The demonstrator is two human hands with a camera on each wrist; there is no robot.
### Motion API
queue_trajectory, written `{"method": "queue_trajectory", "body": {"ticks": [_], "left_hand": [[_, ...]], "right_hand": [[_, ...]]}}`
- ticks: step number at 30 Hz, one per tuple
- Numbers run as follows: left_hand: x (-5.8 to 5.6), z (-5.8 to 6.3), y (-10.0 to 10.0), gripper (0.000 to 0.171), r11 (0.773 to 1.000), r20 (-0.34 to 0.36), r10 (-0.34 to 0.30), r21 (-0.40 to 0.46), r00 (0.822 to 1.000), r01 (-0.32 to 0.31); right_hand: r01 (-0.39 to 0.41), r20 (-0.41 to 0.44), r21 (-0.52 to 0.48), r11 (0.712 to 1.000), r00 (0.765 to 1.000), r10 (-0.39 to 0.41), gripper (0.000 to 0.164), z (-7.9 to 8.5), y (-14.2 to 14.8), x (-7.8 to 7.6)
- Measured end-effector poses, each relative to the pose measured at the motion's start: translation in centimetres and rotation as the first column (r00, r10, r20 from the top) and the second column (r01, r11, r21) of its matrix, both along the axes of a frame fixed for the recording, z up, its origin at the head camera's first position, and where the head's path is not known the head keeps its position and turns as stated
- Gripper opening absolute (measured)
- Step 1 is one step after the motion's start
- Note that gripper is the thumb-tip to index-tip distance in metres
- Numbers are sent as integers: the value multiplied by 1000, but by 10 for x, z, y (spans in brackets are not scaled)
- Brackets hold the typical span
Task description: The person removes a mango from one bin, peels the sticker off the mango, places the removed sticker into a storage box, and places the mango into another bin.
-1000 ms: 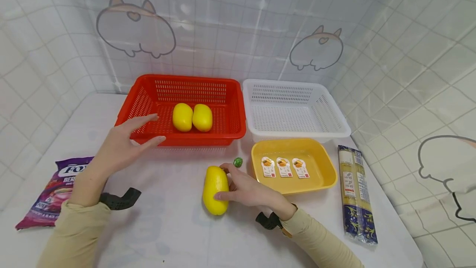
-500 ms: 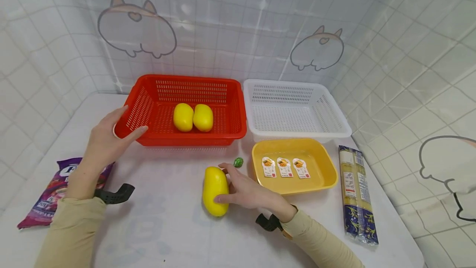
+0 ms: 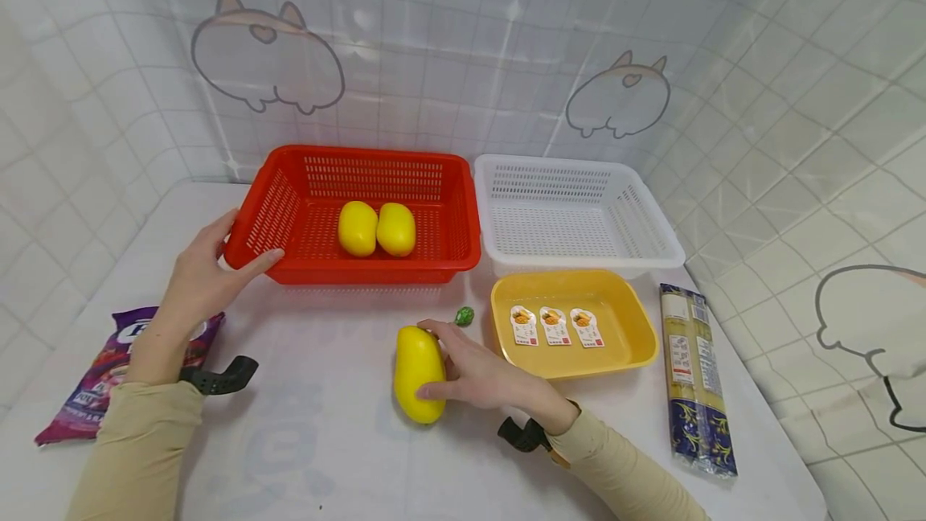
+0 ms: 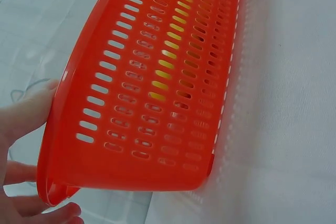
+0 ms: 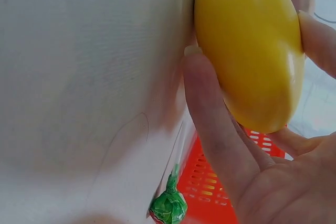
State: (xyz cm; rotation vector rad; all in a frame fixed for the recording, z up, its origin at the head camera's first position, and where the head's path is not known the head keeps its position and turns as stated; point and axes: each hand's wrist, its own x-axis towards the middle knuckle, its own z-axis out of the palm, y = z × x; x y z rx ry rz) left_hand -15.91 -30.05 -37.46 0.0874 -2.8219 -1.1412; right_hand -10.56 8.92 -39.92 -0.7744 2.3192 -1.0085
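My left hand [image 3: 206, 268] holds the front left corner of the red basket [image 3: 369, 270], thumb on the front rim and fingers round the left end. In the left wrist view the thumb touches the rim of the basket [image 4: 142, 171] and fingers wrap its end. Two yellow mangoes [image 3: 376, 229] lie side by side in that basket. On the table in front, my right hand [image 3: 481, 368] grips a third yellow mango [image 3: 418, 372] between thumb and fingers. The right wrist view shows this mango [image 5: 249, 51] close, with fingers along its sides.
A white basket [image 3: 579, 260] stands right of the red one. Before it is a yellow tray [image 3: 571, 360] with three stickers. A green-wrapped lollipop [image 3: 465, 315] lies beside the tray. Noodle packs [image 3: 696, 376] lie far right, a purple snack bag [image 3: 94, 384] far left.
My left hand has moved left and down from above the red basket's front edge to grip its front left corner. The right hand stays on the mango, nearly still.
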Motion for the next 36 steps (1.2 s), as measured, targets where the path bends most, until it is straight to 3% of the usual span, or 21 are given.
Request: {"method": "queue_trajectory", "body": {"ticks": [7,17,36], "left_hand": [[-1,3,2,107,1000,34,2,17,999,-2],[-1,5,0,109,999,155,0,40,988,-7],[-2,3,-2,109,995,170,-15,104,985,-3]], "right_hand": [[-3,10,-31,1000,1000,3,82,0,0,1],[36,31,-43,998,999,-35,81,0,-1,0],[37,4,-97,995,999,-37,82,11,4,-2]]}}
